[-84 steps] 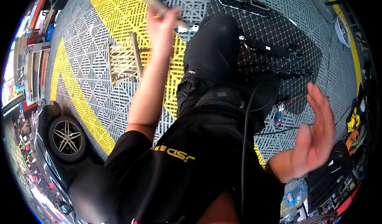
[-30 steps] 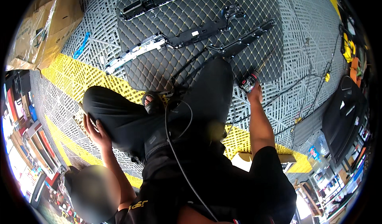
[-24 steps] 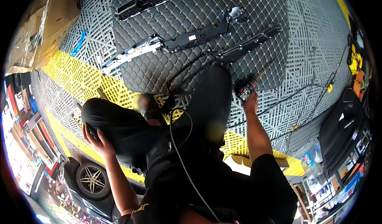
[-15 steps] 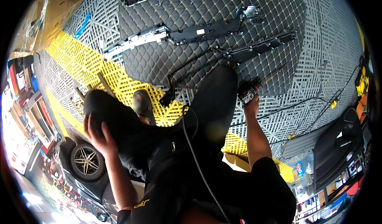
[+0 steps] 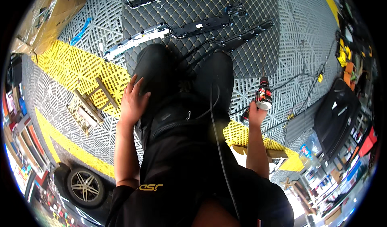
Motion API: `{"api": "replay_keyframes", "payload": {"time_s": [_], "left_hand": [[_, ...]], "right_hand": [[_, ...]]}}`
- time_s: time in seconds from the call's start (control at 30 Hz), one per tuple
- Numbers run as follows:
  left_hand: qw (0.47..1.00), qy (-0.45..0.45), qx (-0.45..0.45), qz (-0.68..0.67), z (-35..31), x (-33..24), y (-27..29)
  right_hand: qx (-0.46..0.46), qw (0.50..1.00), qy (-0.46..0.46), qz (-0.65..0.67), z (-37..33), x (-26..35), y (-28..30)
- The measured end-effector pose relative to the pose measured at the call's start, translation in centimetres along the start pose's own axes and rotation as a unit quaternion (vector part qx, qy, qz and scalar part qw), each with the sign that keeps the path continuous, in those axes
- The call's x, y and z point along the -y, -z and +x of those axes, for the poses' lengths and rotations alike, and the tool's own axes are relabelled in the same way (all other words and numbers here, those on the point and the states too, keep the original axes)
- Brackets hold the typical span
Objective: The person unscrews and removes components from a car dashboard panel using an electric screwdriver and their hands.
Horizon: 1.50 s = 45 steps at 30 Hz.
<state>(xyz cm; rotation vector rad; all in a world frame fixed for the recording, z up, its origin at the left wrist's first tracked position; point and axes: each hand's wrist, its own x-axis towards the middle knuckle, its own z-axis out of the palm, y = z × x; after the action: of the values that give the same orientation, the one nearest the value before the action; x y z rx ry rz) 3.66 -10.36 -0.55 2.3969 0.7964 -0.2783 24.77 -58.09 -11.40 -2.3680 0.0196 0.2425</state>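
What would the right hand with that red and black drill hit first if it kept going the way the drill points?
The right hand holds the drill with its bit aimed up-picture. Going straight on, it would probably meet the quilted dark floor mat first; depth is unclear through the fisheye.

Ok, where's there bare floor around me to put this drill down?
Bare grey grid floor lies right of the quilted black mat, ahead of the drill in your right hand, though thin cables cross it. The yellow tile strip left of your left hand is partly bare. The mat's far half is crowded with long black trim parts.
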Motion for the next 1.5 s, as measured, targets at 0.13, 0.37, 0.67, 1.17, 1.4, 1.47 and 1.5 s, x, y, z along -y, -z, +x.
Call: {"api": "replay_keyframes", "payload": {"time_s": [0.13, 0.37, 0.67, 1.17, 1.4, 1.47, 1.5], "left_hand": [[0.997, -0.057, -0.035, -0.026, 1.2, 5.0, 0.8], [0.986, -0.067, -0.083, -0.131, 10.7, 12.0, -0.1], [0.983, 0.036, -0.076, -0.165, 39.1, 17.2, -9.3], [0.993, 0.035, -0.017, -0.112, 46.5, 16.8, -13.0], [0.721, 0.165, 0.003, -0.673, 41.4, 11.4, -10.2], [0.635, 0.173, 0.051, -0.751, 37.7, 9.2, -9.9], [0.601, 0.181, 0.070, -0.775, 35.6, 7.8, -9.5]], "right_hand": [[-0.048, 0.977, -0.132, 0.160, -5.5, 11.7, 0.0], [-0.067, 0.982, -0.123, 0.130, -13.9, 23.1, -0.4], [0.029, 0.988, -0.067, 0.139, -8.2, 37.3, -9.4], [0.002, 0.984, -0.165, 0.066, -2.8, 42.7, -11.1], [0.046, 0.987, -0.118, 0.096, -4.0, 40.2, -12.2], [0.070, 0.986, -0.111, 0.099, -5.4, 39.1, -12.5], [0.085, 0.986, -0.111, 0.090, -6.4, 38.6, -12.6]]}}
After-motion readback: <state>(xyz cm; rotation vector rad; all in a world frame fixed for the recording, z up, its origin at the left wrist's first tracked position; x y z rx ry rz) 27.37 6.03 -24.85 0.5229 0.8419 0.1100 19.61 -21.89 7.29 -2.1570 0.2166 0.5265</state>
